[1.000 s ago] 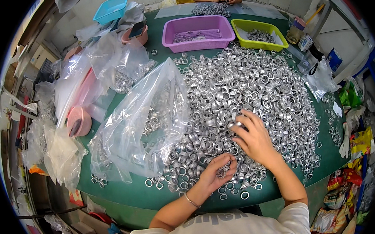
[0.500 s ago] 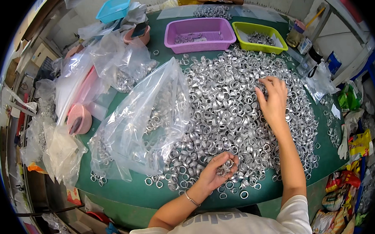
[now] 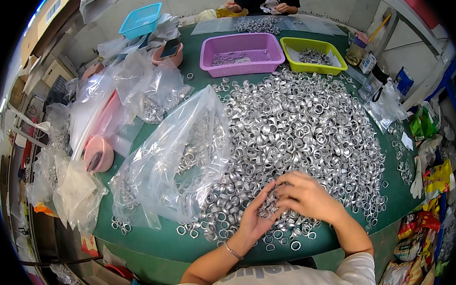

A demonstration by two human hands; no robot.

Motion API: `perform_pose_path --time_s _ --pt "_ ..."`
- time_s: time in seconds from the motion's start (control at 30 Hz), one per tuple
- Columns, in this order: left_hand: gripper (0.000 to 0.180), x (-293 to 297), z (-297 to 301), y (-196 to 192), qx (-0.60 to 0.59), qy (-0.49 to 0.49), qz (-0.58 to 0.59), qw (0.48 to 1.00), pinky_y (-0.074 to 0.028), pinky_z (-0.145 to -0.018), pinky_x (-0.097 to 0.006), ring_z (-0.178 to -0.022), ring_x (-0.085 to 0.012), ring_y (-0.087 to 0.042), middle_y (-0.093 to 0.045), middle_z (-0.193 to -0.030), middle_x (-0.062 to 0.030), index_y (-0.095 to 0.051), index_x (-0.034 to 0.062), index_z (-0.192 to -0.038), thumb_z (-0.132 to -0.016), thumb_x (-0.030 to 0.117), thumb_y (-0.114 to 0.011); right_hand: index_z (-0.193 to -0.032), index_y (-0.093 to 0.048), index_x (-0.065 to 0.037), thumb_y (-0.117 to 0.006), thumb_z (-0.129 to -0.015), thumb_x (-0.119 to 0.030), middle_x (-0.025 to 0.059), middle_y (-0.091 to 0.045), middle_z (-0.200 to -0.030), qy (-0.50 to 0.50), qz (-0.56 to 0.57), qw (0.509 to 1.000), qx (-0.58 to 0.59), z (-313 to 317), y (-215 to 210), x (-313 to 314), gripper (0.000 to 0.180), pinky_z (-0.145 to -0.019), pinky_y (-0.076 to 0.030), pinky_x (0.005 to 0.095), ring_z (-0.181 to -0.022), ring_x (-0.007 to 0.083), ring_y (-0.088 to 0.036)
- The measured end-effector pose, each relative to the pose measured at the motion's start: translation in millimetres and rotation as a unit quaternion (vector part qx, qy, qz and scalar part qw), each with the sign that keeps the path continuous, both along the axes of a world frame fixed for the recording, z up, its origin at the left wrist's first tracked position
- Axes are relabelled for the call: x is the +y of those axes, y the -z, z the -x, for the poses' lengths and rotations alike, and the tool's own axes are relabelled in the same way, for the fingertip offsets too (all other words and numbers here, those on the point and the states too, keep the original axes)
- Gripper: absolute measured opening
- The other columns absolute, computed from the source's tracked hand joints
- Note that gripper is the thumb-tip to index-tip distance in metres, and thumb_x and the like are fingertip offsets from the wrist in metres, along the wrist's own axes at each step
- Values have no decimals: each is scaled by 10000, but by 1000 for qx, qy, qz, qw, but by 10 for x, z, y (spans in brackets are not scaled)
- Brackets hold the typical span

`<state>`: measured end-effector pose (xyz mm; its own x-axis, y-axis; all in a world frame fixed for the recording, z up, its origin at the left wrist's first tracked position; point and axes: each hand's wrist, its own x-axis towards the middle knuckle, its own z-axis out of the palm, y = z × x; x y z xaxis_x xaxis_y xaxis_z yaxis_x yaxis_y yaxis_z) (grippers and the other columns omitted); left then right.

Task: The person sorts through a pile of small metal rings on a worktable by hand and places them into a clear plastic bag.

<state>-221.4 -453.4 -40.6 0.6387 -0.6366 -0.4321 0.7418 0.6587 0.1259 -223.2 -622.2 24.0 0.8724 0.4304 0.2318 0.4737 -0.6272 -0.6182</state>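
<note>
Low over the near edge of a heap of silver metal rings (image 3: 301,128), my left hand (image 3: 253,225) is cupped palm up around several rings (image 3: 267,209). My right hand (image 3: 310,197) is brought against it, fingers and thumb curled over the cupped palm and slightly blurred. Whatever the right fingertips grip is too small and hidden to make out. Left of both hands a large clear plastic bag (image 3: 157,170) lies with its mouth toward the heap and rings inside it.
A purple basket (image 3: 221,71) and a yellow-green basket (image 3: 314,69) holding some rings stand behind the heap. Pink cups (image 3: 99,154) and plastic bags crowd the left. A bottle (image 3: 374,83) stands at the right. Across the green table (image 3: 145,239), a co-worker's hands (image 3: 275,9) handle something pale.
My right hand has come from the far right part of the heap down to my left hand. The left hand stays nearly in place. The view has tilted up slightly, showing more of the co-worker.
</note>
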Motion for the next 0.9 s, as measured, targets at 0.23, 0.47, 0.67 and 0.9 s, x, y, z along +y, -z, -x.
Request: perform_pose_path --time_s 0.23,0.47,0.67,0.9 --pt "124 29 -4 254 -25 42 113 992 -402 -552 -216 -722 -137 -452 -470 -890 -59 -524 80 -976 -878 154 -539 -977 -602 -17 -655 -779 -247 140 -492 -1199 270 92 940 -185 -478 185 -221 308 -936 -352 427 -1147 324 -441" --pt "138 41 -8 292 -13 45 122 991 -293 -469 -179 -633 -109 -376 -433 -829 -45 -526 63 -979 -869 145 -544 -1089 -538 -14 -652 -779 -302 131 -456 -1216 183 133 968 -108 -310 202 -185 438 -964 -312 449 -1190 359 -381" --pt "128 31 -6 269 -10 43 124 991 -283 -465 -184 -621 -102 -369 -428 -816 -37 -526 56 -958 -877 155 -540 -1029 -570 -29 -675 -746 -218 125 -496 -1133 186 159 962 -121 -84 228 -147 356 -941 -330 464 -1176 364 -389" --pt "131 39 -5 328 -12 51 131 990 -284 -464 -187 -617 -99 -369 -435 -807 -32 -538 68 -943 -884 185 -546 -952 -616 -48 -677 -732 -146 88 -525 -1080 187 158 964 -101 235 240 -103 248 -914 -370 459 -1182 366 -393"
